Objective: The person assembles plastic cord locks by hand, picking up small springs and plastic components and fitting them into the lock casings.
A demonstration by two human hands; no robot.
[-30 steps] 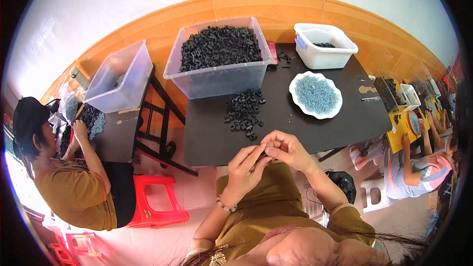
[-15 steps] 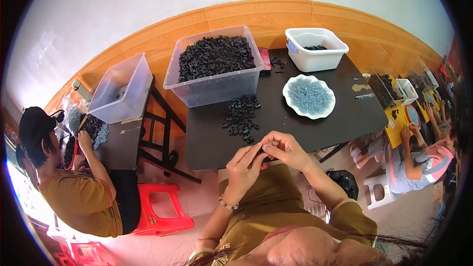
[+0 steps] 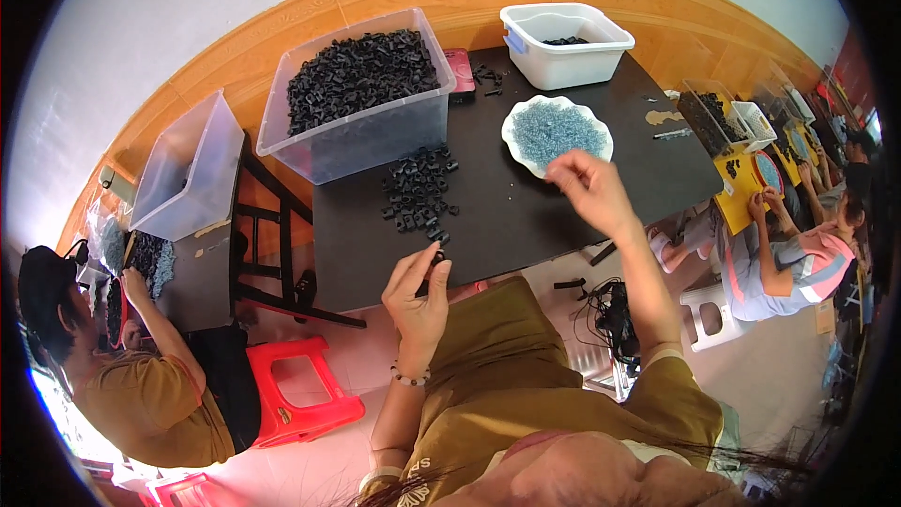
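Note:
My left hand (image 3: 419, 299) is closed in a pinch on a small black plastic part (image 3: 438, 257), held up at the table's front edge. Just beyond it lies a loose pile of similar black parts (image 3: 419, 186). My right hand (image 3: 599, 195) reaches over the near rim of a white scalloped plate (image 3: 511, 144), its fingertips pressed together. Whatever those fingers hold, if anything, is too small to make out. Tiny clear bluish pieces (image 3: 559, 131) cover the plate.
A big clear bin (image 3: 361, 148) heaped with black parts and a white tub (image 3: 568, 66) stand on the dark table (image 3: 526, 235). Co-workers sit at left (image 3: 150, 380) and right (image 3: 798, 272). A red stool (image 3: 305, 404) and black cables (image 3: 615, 319) are below.
My hands were together over the table edge and have parted. The right went forward to the plate; the left moved slightly left, keeping a black part. The whole view has shifted.

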